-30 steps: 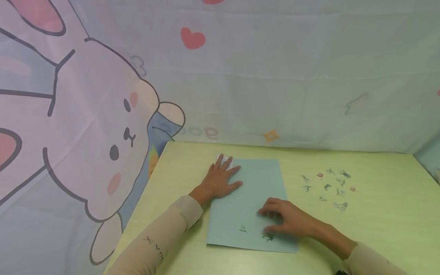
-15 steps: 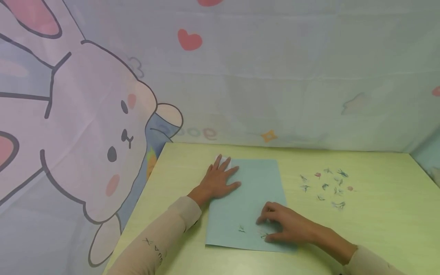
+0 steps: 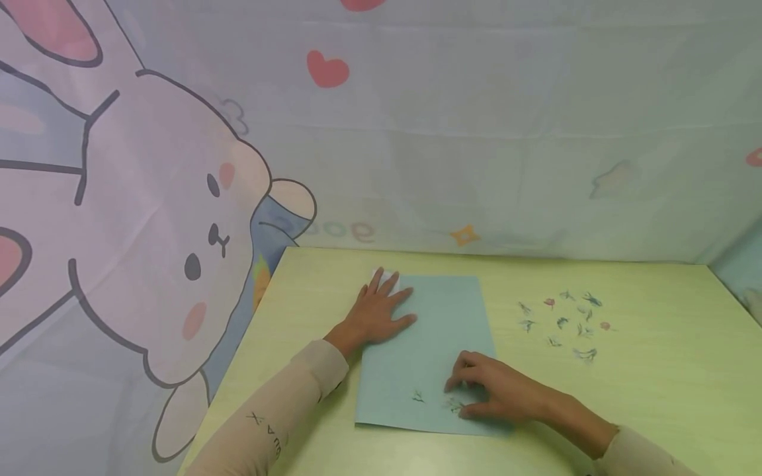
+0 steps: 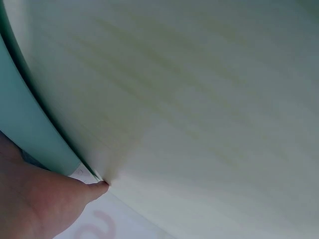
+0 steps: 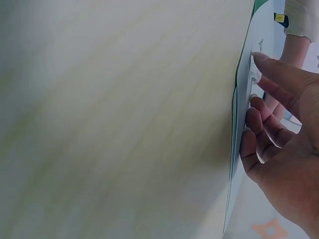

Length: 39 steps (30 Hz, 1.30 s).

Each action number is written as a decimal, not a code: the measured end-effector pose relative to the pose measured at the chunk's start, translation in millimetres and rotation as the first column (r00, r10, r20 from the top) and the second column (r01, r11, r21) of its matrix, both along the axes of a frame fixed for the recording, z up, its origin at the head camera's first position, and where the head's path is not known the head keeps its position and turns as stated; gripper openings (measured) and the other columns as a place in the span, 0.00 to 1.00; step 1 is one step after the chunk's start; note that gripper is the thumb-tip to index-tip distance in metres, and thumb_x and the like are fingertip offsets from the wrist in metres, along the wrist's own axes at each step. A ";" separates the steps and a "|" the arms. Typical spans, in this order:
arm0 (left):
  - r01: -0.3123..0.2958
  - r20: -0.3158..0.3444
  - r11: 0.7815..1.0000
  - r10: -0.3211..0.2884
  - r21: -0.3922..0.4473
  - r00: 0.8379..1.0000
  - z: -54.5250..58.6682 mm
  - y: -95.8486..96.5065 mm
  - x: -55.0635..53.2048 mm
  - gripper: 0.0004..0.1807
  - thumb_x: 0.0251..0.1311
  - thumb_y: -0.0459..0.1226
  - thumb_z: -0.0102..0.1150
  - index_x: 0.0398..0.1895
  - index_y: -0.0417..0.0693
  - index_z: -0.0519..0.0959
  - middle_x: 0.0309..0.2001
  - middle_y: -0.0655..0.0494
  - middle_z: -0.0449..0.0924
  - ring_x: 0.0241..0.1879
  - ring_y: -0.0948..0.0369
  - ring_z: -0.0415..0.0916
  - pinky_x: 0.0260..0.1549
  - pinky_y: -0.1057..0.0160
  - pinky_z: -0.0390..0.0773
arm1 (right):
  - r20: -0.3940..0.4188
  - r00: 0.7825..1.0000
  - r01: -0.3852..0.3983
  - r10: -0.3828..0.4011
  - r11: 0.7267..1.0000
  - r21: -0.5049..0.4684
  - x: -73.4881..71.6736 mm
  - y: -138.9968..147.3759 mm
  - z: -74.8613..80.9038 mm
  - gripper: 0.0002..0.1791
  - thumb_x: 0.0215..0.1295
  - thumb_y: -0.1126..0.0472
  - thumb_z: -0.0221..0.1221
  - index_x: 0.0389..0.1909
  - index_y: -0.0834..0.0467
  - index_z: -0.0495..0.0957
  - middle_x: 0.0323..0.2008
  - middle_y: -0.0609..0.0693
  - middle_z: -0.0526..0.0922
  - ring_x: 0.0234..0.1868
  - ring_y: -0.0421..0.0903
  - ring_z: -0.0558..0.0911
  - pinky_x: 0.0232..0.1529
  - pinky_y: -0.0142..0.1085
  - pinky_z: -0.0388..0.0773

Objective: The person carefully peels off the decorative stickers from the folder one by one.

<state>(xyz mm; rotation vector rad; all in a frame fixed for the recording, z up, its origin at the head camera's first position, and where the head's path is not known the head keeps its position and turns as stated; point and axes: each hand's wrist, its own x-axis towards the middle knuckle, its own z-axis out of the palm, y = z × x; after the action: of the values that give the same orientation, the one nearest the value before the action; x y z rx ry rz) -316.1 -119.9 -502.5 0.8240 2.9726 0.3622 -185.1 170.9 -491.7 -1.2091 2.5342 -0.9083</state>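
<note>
A light blue-green sheet of paper (image 3: 428, 330) lies on the table. My left hand (image 3: 376, 315) rests on its far left part with fingers spread, over a small white piece (image 3: 391, 285) at the corner. My right hand (image 3: 497, 389) is low over the near right part, fingers bent. Between its thumb and forefinger it holds a small clear sticker with a green plant print (image 3: 454, 405), against or just above the sheet. A similar leafy sticker (image 3: 419, 396) lies on the paper to the left. In the right wrist view, the held sticker (image 5: 255, 74) looks pale beside the thumb tip.
Several small plant and flower stickers (image 3: 585, 355) are scattered on the yellow-green table (image 3: 655, 396) to the right of the sheet. A printed cloth (image 3: 476, 132) with a rabbit and hearts hangs behind and along the left side.
My right hand has lowered slightly toward the sheet's near edge, and the sticker at its fingers has shifted a little left. My left hand stays in place on the paper.
</note>
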 end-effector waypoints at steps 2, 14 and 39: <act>-0.001 -0.003 1.000 0.001 0.002 1.000 -0.3 -0.2 -0.2 0.37 0.76 0.65 0.46 0.83 0.64 0.64 0.87 0.50 0.45 0.85 0.43 0.29 0.77 0.34 0.49 | -0.011 1.000 -0.007 0.007 1.000 -0.012 -0.1 0.1 -0.9 0.15 0.65 0.54 0.75 0.52 0.46 0.86 0.49 0.39 0.77 0.48 0.38 0.77 0.52 0.36 0.79; -0.002 -0.012 1.000 0.002 -0.019 1.000 -2.9 -0.6 -2.3 0.38 0.76 0.66 0.44 0.84 0.65 0.63 0.87 0.51 0.44 0.85 0.44 0.29 0.77 0.34 0.50 | 0.056 0.998 0.014 -0.013 1.000 -0.021 1.3 -3.9 -1.5 0.10 0.68 0.56 0.73 0.47 0.42 0.86 0.45 0.37 0.78 0.46 0.38 0.77 0.51 0.36 0.78; -0.001 -0.012 1.000 0.000 -0.024 1.000 -3.6 -0.3 -2.5 0.38 0.76 0.67 0.43 0.84 0.66 0.62 0.87 0.52 0.44 0.85 0.44 0.28 0.77 0.34 0.50 | 0.129 0.991 0.059 -0.039 0.987 -0.152 0.1 -3.3 -0.2 0.15 0.75 0.63 0.65 0.59 0.54 0.80 0.36 0.39 0.84 0.36 0.34 0.81 0.41 0.33 0.81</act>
<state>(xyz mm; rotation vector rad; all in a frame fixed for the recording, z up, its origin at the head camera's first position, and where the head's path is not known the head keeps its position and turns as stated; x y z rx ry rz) -318.6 -120.2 -506.1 0.8262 2.9820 0.3226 -185.0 167.6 -491.9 -1.0959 2.4419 -1.1747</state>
